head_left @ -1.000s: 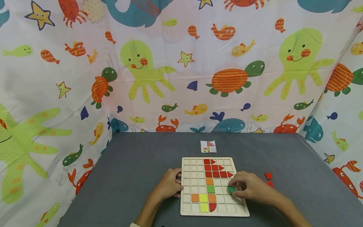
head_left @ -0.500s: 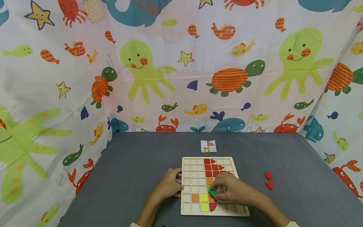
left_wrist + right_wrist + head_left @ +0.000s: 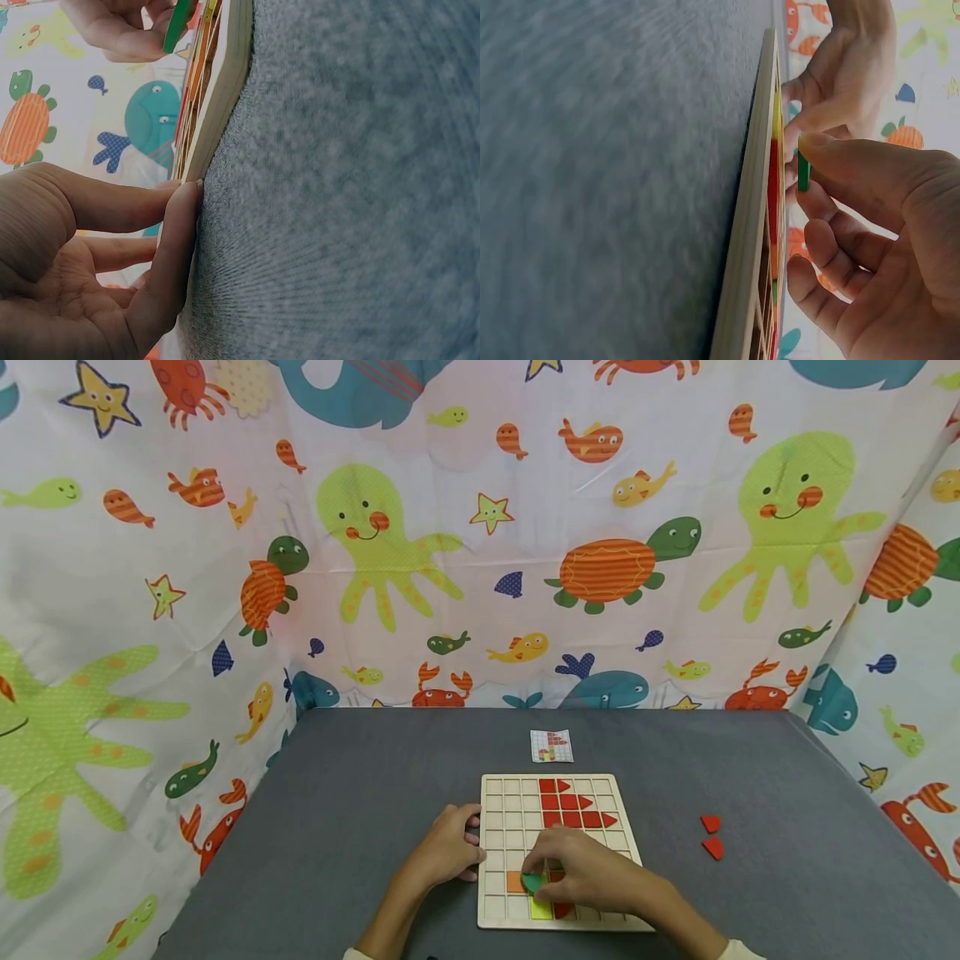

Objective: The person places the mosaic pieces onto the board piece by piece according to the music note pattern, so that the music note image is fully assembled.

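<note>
In the head view a pale wooden grid board (image 3: 495, 814) lies on the grey table, bearing red, orange and yellow flat pieces. My left hand (image 3: 448, 847) holds the board's left edge, and the left wrist view shows thumb and finger at its rim. Over the lower-left part of the grid, my right hand (image 3: 592, 870) pinches a green piece (image 3: 532, 882) with a curved edge between thumb and finger. The right wrist view shows that green piece (image 3: 803, 172) edge-on, raised a little above the board. An orange square (image 3: 513, 882) and a yellow square (image 3: 541, 908) lie close by it.
A small printed card (image 3: 551, 746) with a coloured grid pattern lies behind the board. Two loose red pieces (image 3: 712, 848) rest on the table to the right. A sea-animal cloth (image 3: 480, 527) hangs at the back and sides.
My right hand has carried the green piece leftward across the board, from its right side to the lower-left cells. The left hand has stayed at the board's edge.
</note>
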Available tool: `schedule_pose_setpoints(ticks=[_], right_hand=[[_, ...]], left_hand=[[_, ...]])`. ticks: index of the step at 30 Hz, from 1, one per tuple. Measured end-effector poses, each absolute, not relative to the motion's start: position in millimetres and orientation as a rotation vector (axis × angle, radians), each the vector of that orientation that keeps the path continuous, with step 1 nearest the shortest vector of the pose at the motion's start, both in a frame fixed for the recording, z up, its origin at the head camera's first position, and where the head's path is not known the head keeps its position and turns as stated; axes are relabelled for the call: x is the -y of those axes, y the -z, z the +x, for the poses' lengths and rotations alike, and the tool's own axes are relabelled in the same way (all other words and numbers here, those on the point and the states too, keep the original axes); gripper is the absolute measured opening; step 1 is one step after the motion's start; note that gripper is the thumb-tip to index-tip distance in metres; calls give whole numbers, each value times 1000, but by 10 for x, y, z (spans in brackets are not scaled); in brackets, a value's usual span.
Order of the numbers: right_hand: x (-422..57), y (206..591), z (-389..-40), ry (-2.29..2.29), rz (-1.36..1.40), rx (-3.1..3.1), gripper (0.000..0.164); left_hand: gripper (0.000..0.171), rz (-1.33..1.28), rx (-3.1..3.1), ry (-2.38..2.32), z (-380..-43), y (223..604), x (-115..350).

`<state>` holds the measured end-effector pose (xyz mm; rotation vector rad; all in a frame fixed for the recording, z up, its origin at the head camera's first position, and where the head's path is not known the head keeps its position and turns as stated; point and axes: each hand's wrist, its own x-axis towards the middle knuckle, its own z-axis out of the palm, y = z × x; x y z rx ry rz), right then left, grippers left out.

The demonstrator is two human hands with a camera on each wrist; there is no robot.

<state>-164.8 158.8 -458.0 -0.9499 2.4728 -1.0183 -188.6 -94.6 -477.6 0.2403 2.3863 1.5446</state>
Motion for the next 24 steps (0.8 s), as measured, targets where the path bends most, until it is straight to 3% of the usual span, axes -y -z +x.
schedule_pose_setpoints(ticks=[24], right_hand=[[-1388,4584,-1576,907,-1047,-2469,23]], left_hand=[[71,262,-2389,-1546,-1891,4782,957]])
